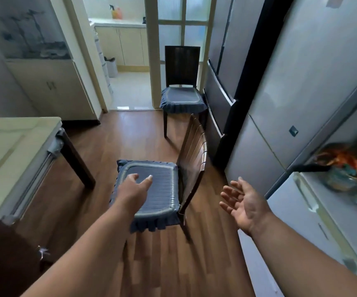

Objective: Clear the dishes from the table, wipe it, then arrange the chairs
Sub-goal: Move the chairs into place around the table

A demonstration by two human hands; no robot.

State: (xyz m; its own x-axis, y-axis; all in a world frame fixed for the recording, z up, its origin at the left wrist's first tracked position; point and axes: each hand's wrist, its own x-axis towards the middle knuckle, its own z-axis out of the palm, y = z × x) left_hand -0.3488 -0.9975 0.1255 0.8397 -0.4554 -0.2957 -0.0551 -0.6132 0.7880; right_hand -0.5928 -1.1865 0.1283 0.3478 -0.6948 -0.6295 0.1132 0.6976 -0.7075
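A dark wooden chair (194,155) with a blue seat cushion (160,185) stands on the wood floor in the middle of the view, its back toward the right. My left hand (133,189) reaches out over the cushion's near left part, fingers apart, holding nothing. My right hand (243,203) hovers open, palm up, to the right of the chair's back and apart from it. A second dark chair (181,82) with the same blue cushion stands farther off by the doorway. The pale table (12,151) is at the left, its visible top bare.
Tall grey refrigerators (280,103) line the right side. A shelf at the far right carries a bowl with orange contents (344,166). A dark chair back (6,254) sits at the lower left. A cream cabinet (55,91) and a kitchen doorway (128,82) lie ahead.
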